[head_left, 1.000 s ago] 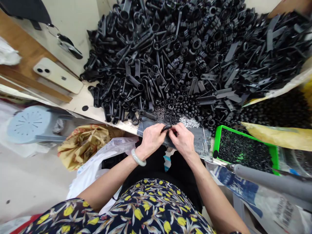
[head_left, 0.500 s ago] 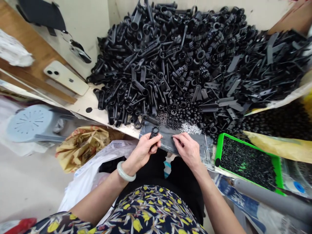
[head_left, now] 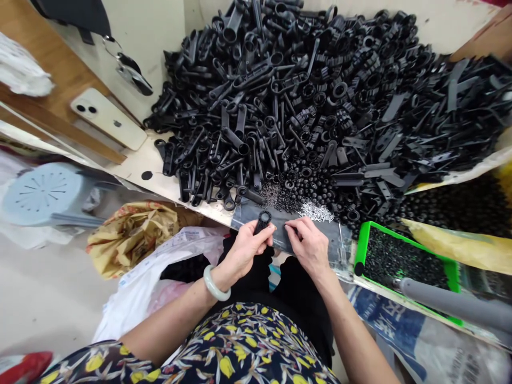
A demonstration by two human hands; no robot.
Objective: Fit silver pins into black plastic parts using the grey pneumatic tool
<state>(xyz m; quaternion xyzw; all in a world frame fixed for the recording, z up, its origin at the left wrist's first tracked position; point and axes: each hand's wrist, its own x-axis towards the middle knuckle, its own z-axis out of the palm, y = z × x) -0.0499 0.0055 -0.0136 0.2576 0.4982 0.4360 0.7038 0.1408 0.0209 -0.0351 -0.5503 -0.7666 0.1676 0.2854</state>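
Observation:
My left hand (head_left: 248, 246) is closed around a black plastic part with a round ringed head (head_left: 264, 217), which sticks up past the thumb. To its right, my right hand (head_left: 310, 242) rests over the dark work mat (head_left: 282, 245), thumb and fingertips pinched together. Whatever sits in that pinch is too small to make out. Just beyond the right hand lies a small heap of silvery pins (head_left: 316, 212). Tiny dark pieces (head_left: 276, 198) and small black round caps (head_left: 312, 186) are scattered behind the mat.
A large pile of black handles (head_left: 240, 122), rings and flat strips (head_left: 392, 106) covers the bench. At right stand a green tray (head_left: 362, 242) of small black pieces and a grey cylinder (head_left: 448, 298). A phone (head_left: 108, 118) leans at left, above a blue stool (head_left: 44, 192) and paper sack (head_left: 132, 234).
My left hand has moved slightly right, towards my right hand, and the held part's round head is turned more upward. My right hand keeps its pinch. The whole view has shifted a little.

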